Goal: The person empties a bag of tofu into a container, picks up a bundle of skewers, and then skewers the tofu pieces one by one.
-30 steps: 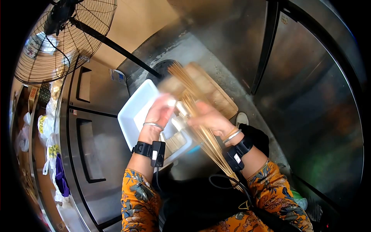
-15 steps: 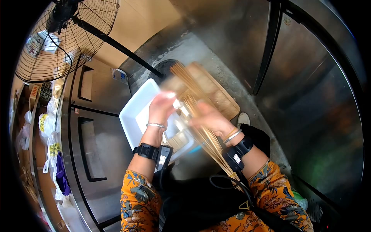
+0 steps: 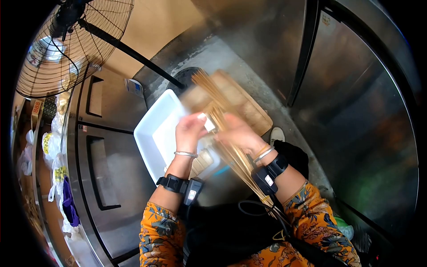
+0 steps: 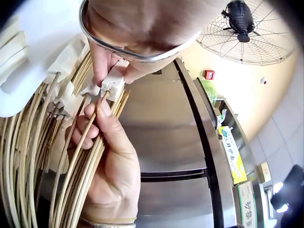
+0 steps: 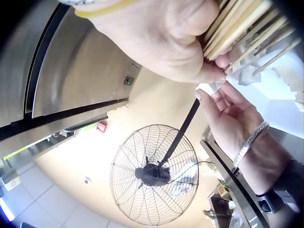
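In my left hand (image 3: 188,132) a small white block (image 4: 113,84), soft-looking like a piece of tofu, is pinched between fingertips and thumb. My right hand (image 3: 243,137) grips a bundle of long bamboo skewers (image 4: 86,178), and one skewer's tip meets the block's lower end in the left wrist view. Both hands' fingertips are close together there. More skewers (image 4: 28,156) beside the bundle carry white pieces (image 4: 66,59) on their ends. Below the hands stands a white plastic tub (image 3: 144,133) with several pale blocks (image 3: 203,163) in its near end.
A wooden board (image 3: 251,111) lies beyond the right hand. The black pole of a wire-caged fan (image 3: 95,40) rises behind the tub. Steel cabinets with drawers (image 3: 104,169) stand at the left, and a tall steel door (image 3: 356,124) at the right.
My left hand has come down and a little to the right, bringing the white block against the skewers. The right hand stays in about the same place, holding the bundle.
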Demonstrator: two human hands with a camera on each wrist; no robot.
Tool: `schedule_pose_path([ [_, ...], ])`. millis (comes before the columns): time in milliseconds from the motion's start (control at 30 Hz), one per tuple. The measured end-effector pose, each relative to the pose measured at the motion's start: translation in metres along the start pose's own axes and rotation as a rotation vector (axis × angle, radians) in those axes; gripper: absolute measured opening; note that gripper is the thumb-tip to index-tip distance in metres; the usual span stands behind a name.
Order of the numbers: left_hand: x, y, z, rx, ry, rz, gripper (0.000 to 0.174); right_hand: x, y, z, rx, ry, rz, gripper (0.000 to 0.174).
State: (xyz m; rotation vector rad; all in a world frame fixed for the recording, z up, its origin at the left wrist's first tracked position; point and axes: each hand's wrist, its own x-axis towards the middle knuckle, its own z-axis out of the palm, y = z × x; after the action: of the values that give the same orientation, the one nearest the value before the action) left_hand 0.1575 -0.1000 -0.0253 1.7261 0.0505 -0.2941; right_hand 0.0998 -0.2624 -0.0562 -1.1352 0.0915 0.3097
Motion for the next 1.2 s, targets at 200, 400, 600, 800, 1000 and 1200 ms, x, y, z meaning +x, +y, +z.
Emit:
schedule_pose_path([
  [200,0.004,0.002,-0.013,0.118,-0.089,-0.005,0.028,0.018,0.031,-0.006,-0.125,0.09,-0.103,0.042],
  [400,0.039,-0.06,-0.119,0.995,-0.009,0.19,0.025,0.003,0.017,-0.004,-0.111,0.17,-0.042,0.046],
  [600,0.021,-0.088,-0.13,1.397,-0.189,-0.082,0.024,0.001,0.013,0.0,-0.154,0.075,-0.008,0.043],
  [800,0.015,-0.079,-0.116,1.437,-0.23,-0.078,0.022,-0.003,0.0,-0.001,-0.205,-0.024,0.002,0.043],
  [1000,0.019,-0.1,-0.12,0.962,-0.163,0.036,0.016,0.003,0.012,-0.007,-0.096,0.013,-0.024,0.051],
  [1200,0.012,-0.033,-0.101,-0.313,-0.029,-0.165,0.024,0.006,0.015,-0.014,0.122,-0.1,0.003,0.068],
])
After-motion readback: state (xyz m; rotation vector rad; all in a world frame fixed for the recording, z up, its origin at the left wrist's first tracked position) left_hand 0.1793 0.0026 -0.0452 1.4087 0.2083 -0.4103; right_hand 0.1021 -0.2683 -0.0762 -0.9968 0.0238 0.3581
